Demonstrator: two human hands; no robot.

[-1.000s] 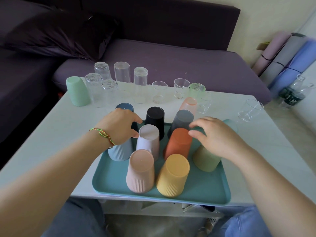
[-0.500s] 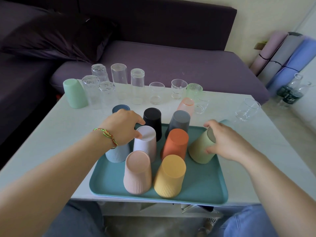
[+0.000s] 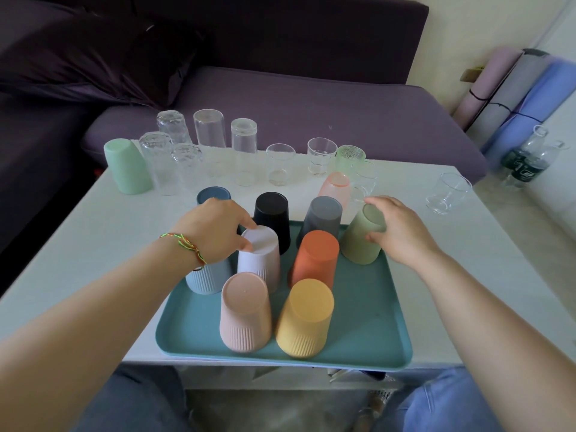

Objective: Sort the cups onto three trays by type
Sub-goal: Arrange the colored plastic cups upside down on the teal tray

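A teal tray (image 3: 367,332) at the table's near edge carries upside-down plastic cups: pink ribbed (image 3: 246,310), yellow ribbed (image 3: 307,316), lilac (image 3: 260,260), orange (image 3: 316,260), black (image 3: 271,213) and grey (image 3: 322,216). My left hand (image 3: 215,229) sits curled over the top of a light blue ribbed cup (image 3: 207,279); its thumb and forefinger touch the lilac cup's edge. My right hand (image 3: 399,232) grips a sage green cup (image 3: 358,241), tilted at the tray's far right edge.
Several clear glasses (image 3: 243,151) stand in a row along the table's back edge, with a mint cup (image 3: 127,166) at the left. A dark blue cup (image 3: 213,193), a peach cup (image 3: 335,185) and a lone glass (image 3: 447,193) stand on the white table (image 3: 93,244). A purple sofa lies behind.
My right hand closed round the sage green cup, tipped it and carried it from the tray's right side toward the far right corner. My left hand stayed over the light blue cup.
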